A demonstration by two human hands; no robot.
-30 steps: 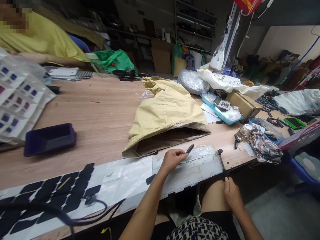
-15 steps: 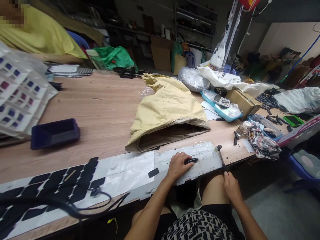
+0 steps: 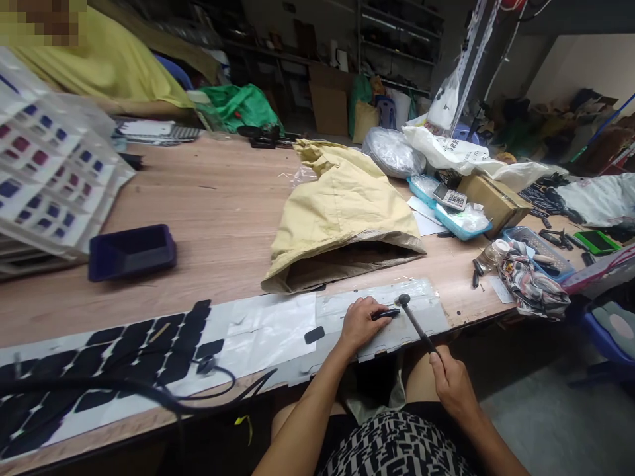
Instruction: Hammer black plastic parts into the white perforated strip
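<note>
Along the near edge of the table (image 3: 233, 198), at the pale plate (image 3: 432, 308), I have the left hand (image 3: 360, 322) pinching the small black piece (image 3: 389, 313), fingers closed on its left end. The right hand (image 3: 452, 380) has its fingers wrapped round the hammer (image 3: 419, 326), whose head hovers or rests, I can't tell which, just beside the piece's right end. I'd hold the piece steady, with those left fingertips well back from the head. The handle crosses the plate's front edge near the thigh (image 3: 417, 387); the sack (image 3: 347, 205) crowds behind, while some open room lies rightward, before the jar (image 3: 491, 256).
</note>
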